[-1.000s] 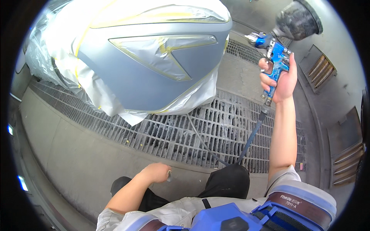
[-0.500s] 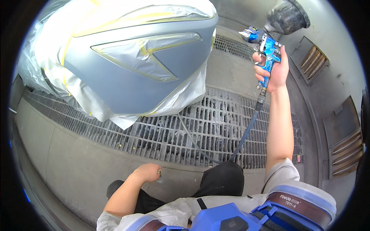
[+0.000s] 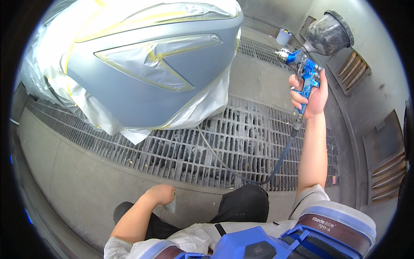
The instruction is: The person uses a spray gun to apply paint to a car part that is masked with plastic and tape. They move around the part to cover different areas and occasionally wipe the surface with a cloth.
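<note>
My right hand (image 3: 311, 96) is wrapped round the handle of a blue spray gun (image 3: 308, 77), raised at the upper right. On top of the gun sits a dark, paint-stained cup (image 3: 328, 34), tilted. The nozzle points left, toward a grey car bumper (image 3: 129, 95) but well apart from it. Masking film (image 3: 161, 60) edged with yellow tape covers part of the bumper, and white sheeting surrounds it. My left hand (image 3: 160, 194) is closed near my knee, with a small greyish, partly see-through piece of cloth or film (image 3: 171, 205) hanging from it; its exact kind is unclear.
A metal floor grating (image 3: 233, 142) runs beneath the bumper. The gun's air hose (image 3: 280, 162) loops down over it near my knee. A small white bucket (image 3: 283, 36) stands by the far wall. Wall vents (image 3: 351, 73) line the right side. My respirator (image 3: 336, 231) fills the lower edge.
My right hand has shifted slightly right and down with the spray gun, and its cup has tilted a little. The bucket has come into sight. My left hand has moved slightly left.
</note>
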A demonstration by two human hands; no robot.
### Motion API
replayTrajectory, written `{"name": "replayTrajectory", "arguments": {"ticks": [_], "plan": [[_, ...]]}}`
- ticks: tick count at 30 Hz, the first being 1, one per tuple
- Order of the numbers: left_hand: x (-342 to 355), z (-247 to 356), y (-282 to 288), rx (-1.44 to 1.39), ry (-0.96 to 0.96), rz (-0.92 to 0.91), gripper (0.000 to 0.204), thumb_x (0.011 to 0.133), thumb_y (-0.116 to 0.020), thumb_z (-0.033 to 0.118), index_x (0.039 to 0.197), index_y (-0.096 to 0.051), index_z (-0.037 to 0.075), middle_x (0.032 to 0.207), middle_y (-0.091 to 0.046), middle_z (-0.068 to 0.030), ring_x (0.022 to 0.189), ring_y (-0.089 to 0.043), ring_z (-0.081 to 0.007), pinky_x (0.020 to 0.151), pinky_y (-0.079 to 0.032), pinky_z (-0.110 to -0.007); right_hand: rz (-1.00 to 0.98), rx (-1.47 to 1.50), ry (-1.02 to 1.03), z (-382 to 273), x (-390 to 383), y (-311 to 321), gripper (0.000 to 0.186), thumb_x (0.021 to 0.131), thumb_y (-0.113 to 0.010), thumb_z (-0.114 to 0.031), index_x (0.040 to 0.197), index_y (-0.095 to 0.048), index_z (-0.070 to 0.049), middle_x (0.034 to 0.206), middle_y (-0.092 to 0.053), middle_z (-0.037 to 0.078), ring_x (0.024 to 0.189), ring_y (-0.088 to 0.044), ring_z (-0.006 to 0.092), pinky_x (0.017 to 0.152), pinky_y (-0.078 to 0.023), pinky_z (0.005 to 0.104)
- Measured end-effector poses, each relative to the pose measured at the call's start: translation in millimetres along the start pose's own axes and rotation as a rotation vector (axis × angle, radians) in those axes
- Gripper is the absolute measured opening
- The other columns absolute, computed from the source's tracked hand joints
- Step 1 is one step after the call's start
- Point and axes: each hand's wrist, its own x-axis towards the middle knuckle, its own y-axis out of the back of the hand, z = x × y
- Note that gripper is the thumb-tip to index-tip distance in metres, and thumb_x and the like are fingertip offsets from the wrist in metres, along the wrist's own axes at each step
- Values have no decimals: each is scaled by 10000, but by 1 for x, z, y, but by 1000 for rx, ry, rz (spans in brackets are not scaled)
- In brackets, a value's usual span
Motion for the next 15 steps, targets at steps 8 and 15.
{"name": "replayTrajectory", "arguments": {"ticks": [8,15], "plan": [[2,-2,-8,11,51,-43,342,897,-570,229,1122,-767,63,1157,-747,-249,1097,-708,-429,968,-558,-517,361,-145,117,38,1,28,743,1049,-254,-769,1028,-557,-91,833,-588,28,450,-385,80,408,-343,289],[9,-3,-13,-1,35,-120,361,895,-581,280,1116,-776,70,1113,-759,-237,1061,-713,-434,957,-562,-520,159,12,-20,50,4,76,801,1023,-255,-803,1018,-571,-67,867,-577,26,454,-365,68,409,-329,268]]}}
